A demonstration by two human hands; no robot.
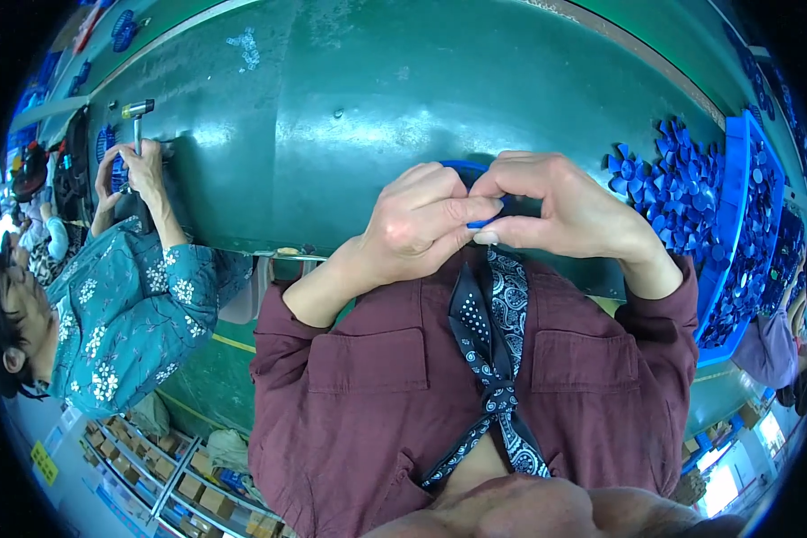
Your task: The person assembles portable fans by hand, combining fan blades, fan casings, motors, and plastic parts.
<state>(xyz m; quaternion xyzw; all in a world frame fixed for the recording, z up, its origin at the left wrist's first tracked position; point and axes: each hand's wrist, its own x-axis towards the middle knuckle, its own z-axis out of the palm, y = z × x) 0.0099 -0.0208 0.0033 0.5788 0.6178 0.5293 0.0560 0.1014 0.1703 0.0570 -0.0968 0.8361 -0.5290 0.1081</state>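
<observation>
Between my two hands, just above the near edge of the green table, is a round blue plastic part (464, 167), mostly covered by my fingers. My left hand (419, 218) is closed round its left side, thumb and fingers pressed together. From the other side my right hand (551, 202) grips it, with the thumb and index finger curved toward each other at its rim. What lies inside the part is hidden. A heap of small blue fan blades (672, 184) lies on the table to the right of my right hand.
At the right edge stands a blue crate (733, 193) full of more blue fan blades. On the left a co-worker in a floral top (130, 314) holds a small hammer (138, 111) over a blue part. The green table (350, 117) stretches ahead of me.
</observation>
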